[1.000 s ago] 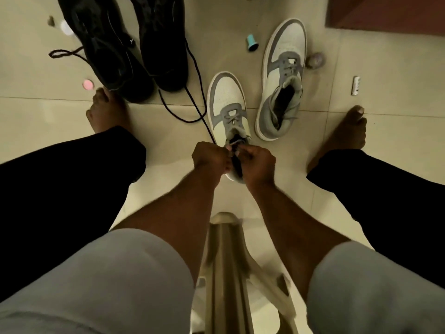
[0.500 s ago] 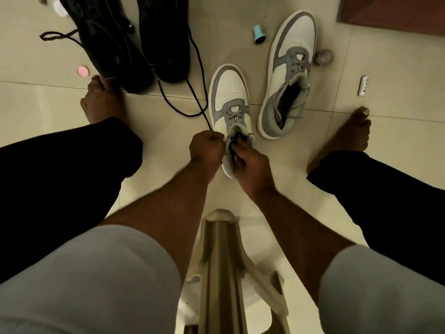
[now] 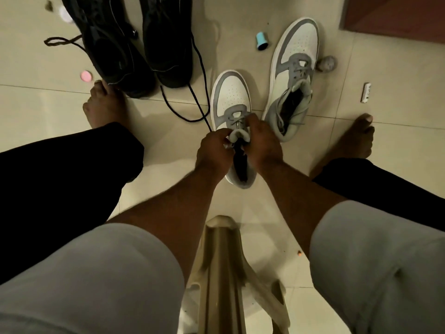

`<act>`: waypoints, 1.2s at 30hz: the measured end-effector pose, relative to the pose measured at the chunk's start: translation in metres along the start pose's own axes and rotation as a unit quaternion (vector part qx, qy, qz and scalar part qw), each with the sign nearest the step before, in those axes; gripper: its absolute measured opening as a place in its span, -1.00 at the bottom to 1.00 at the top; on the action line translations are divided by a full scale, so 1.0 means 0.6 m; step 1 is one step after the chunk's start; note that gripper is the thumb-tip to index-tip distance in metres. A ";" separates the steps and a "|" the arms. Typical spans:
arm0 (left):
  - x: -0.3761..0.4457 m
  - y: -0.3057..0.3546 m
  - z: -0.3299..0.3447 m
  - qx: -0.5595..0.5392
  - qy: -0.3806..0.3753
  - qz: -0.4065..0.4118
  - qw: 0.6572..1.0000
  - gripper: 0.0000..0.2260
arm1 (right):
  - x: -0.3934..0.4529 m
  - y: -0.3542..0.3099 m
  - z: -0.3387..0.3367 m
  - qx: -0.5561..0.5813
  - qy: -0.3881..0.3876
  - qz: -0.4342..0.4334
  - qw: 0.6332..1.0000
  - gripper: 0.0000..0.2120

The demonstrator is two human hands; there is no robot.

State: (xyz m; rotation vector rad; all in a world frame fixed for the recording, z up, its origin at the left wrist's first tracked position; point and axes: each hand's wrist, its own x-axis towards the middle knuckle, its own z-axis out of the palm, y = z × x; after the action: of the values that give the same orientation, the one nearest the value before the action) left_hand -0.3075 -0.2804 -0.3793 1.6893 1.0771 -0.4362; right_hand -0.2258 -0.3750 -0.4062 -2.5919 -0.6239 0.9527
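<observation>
Two black shoes point(image 3: 113, 44) left of the grey-and-white sneaker point(image 3: 231, 97) on the tiled floor point(image 3: 168, 145), left hand point(image 3: 214, 153) and right hand point(image 3: 262, 143) close together, both gripping its tongue and collar, matching sneaker point(image 3: 292, 68) just right.

Pale grey short sleeves point(image 3: 96, 273) on both arms, bare forearms point(image 3: 168, 213), loose black trousers point(image 3: 60, 177), bare feet point(image 3: 106, 109).

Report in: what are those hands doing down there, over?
Left hand and right hand both gripping near sneaker at its tongue. Toe pointing away. Black lace trails up to left hand.
</observation>
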 end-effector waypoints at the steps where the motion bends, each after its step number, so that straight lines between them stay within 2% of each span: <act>1: 0.002 0.002 -0.001 0.012 0.002 -0.001 1.000 -0.73 | 0.006 0.002 0.000 -0.013 -0.005 -0.006 1.000 -0.55; 3: 0.002 0.005 -0.005 0.024 0.012 0.007 1.000 -0.75 | 0.009 0.006 -0.006 -0.020 -0.025 -0.020 0.999 -0.48; 6: -0.003 0.007 -0.006 0.046 0.039 0.026 0.998 -0.72 | -0.006 0.020 -0.024 0.066 -0.042 -0.059 0.995 -0.41; 9: 0.004 0.001 -0.006 0.037 0.048 0.023 0.998 -0.71 | -0.022 0.028 -0.038 0.063 0.008 -0.126 0.990 -0.57; 12: 0.012 0.009 -0.011 -0.002 0.049 0.018 0.999 -0.70 | -0.006 0.013 -0.039 0.055 0.045 -0.135 0.988 -0.75; 15: 0.023 0.027 -0.013 0.004 0.016 0.057 0.998 -0.63 | 0.004 0.002 -0.038 0.071 0.067 -0.115 0.989 -0.83; 20: 0.040 0.051 -0.016 0.102 0.008 0.072 0.992 -0.76 | -0.008 0.007 -0.037 0.071 0.083 -0.101 0.989 -0.81; 25: 0.020 0.037 -0.010 0.136 0.028 0.067 0.988 -0.73 | -0.013 0.003 -0.041 0.158 0.042 -0.041 0.986 -0.78; 29: 0.007 0.007 -0.012 0.154 0.019 0.086 0.984 -0.62 | -0.024 0.023 -0.044 0.145 -0.017 -0.012 0.989 -0.76; 31: 0.019 0.012 -0.013 0.149 0.026 0.091 0.984 -0.65 | -0.029 0.018 -0.041 0.204 -0.027 0.006 0.979 -0.74; 34: 0.032 0.032 -0.019 0.073 0.051 0.062 0.994 -0.66 | -0.032 0.003 -0.050 0.274 0.044 0.028 0.960 -0.73; 36: 0.015 0.033 -0.026 0.115 0.092 0.108 0.983 -0.62 | -0.035 0.010 -0.068 0.211 0.107 0.041 0.971 -0.74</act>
State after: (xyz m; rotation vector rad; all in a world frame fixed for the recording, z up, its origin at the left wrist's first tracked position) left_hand -0.2897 -0.2635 -0.3679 2.0595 0.9901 -0.2757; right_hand -0.2110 -0.3959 -0.3678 -2.3042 -0.2274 0.7192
